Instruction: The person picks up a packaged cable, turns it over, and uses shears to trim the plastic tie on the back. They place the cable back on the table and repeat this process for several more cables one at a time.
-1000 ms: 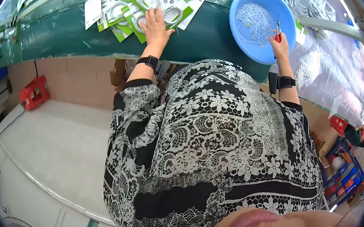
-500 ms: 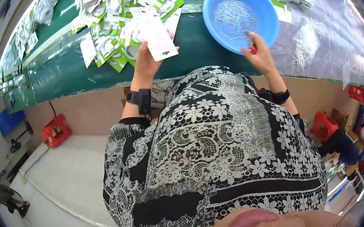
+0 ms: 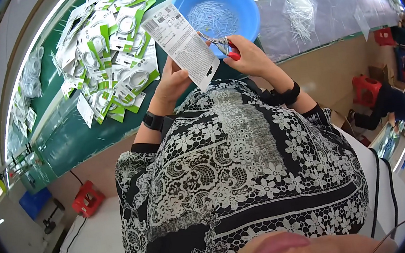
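A white printed card (image 3: 182,46) with a hang hole stands tilted in my left hand (image 3: 172,84), whose thumb and fingers pinch its lower left edge. My right hand (image 3: 250,57) is closed round red-handled pliers (image 3: 223,45). Their metal jaws reach to the card's right edge; whether they touch it I cannot tell. Just beyond the pliers is a blue basin (image 3: 252,8) with many thin white plastic strips (image 3: 212,18) in it. Left of my left hand lies a heap of green-and-white carded packs (image 3: 100,63), several showing coiled white cables.
All this is on a green table (image 3: 70,146). A clear bag of white strips (image 3: 299,13) lies on plastic sheeting at the right. Bagged coils (image 3: 32,81) sit far left. Red stools (image 3: 88,198) stand below the table, and another person (image 3: 392,102) is at the far right.
The pliers have moved from over the basin to the card's right edge. My left hand has tilted the card. The whole view has turned, shifting the basin leftward in the picture.
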A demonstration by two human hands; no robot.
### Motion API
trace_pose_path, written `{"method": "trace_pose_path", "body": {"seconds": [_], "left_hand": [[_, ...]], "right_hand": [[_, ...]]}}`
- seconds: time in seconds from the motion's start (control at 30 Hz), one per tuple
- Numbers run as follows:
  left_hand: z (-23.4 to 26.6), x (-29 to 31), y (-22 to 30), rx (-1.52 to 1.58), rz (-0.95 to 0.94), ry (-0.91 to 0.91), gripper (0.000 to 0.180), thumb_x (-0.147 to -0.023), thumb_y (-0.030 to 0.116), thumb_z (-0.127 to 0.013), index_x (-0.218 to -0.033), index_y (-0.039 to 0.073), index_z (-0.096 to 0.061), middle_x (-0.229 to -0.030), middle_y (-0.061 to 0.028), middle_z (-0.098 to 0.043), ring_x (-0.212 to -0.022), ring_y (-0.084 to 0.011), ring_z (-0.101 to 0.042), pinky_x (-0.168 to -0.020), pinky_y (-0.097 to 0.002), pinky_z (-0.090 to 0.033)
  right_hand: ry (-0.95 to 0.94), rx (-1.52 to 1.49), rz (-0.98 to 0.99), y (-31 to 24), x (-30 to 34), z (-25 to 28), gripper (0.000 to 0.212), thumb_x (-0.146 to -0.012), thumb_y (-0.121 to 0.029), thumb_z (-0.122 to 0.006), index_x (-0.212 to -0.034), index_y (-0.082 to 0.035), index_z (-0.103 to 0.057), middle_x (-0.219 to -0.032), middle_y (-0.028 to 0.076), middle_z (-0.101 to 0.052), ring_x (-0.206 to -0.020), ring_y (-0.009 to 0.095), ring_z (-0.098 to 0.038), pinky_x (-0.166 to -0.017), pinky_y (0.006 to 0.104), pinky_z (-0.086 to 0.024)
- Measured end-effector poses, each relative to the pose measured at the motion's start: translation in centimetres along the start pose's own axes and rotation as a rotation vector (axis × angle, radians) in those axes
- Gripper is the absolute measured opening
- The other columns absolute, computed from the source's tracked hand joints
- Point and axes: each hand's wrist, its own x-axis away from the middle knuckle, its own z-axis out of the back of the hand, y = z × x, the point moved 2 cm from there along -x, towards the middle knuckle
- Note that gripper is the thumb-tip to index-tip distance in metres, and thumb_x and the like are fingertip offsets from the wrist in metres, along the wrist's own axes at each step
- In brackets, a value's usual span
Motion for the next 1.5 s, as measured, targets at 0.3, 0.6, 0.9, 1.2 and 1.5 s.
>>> {"method": "trace_pose_path", "body": {"seconds": [0.3,0.6,0.9,1.2,1.5], "left_hand": [[-0.6,-1.6,-1.4,-0.106,-0.003,-0.029,0.096,-0.071,0.025,-0.079,-0.144,0.005,-0.020,-0.144,-0.0147,-0.035,-0.130,-0.0267,-0.039,-0.107,-0.0415,-0.035],[1.1,-3.9,-3.6,-0.159,0.073,-0.019,0.094,-0.072,0.023,-0.078,-0.144,0.006,-0.020,-0.140,-0.0126,-0.038,-0.128,-0.0250,-0.041,-0.105,-0.0409,-0.036],[2.3,-4.6,-5.0,-0.158,0.181,-0.045,0.092,-0.074,0.016,-0.074,-0.146,0.008,-0.017,-0.139,-0.0102,-0.038,-0.128,-0.0241,-0.040,-0.103,-0.0420,-0.037],[2.4,-4.4,-5.5,-0.212,0.186,-0.084,0.093,-0.074,0.015,-0.074,-0.147,0.009,-0.015,-0.141,-0.0096,-0.036,-0.128,-0.0238,-0.040,-0.103,-0.0407,-0.037],[3.0,-4.7,-6.3,-0.189,0.238,-0.022,0.093,-0.076,0.015,-0.072,-0.147,0.009,-0.013,-0.140,-0.0093,-0.036,-0.127,-0.0243,-0.041,-0.101,-0.0409,-0.039]], "right_hand": [[-0.012,-0.140,0.038,1.1,0.6,0.4,0.046,-0.075,-0.016,-0.069,-0.115,-0.002,-0.051,-0.090,0.011,-0.052,-0.082,0.023,-0.052,-0.074,0.0347,-0.043],[-0.114,-0.241,-0.206,2.8,0.6,-1.2,0.031,-0.079,-0.022,-0.064,-0.094,0.000,-0.048,-0.082,0.020,-0.057,-0.081,0.036,-0.058,-0.073,0.0413,-0.045],[0.000,-0.076,-0.237,4.8,1.0,-1.1,0.031,-0.079,-0.019,-0.060,-0.099,0.000,-0.046,-0.089,0.023,-0.057,-0.086,0.039,-0.057,-0.075,0.0419,-0.045],[0.026,-0.104,-0.177,3.6,-0.4,-1.2,0.032,-0.080,-0.020,-0.060,-0.100,0.000,-0.046,-0.094,0.023,-0.057,-0.089,0.040,-0.057,-0.077,0.0433,-0.045],[0.003,-0.167,-0.226,5.3,-0.6,-3.3,0.029,-0.081,-0.018,-0.059,-0.099,-0.001,-0.045,-0.087,0.021,-0.058,-0.080,0.036,-0.060,-0.070,0.0404,-0.046]]}}
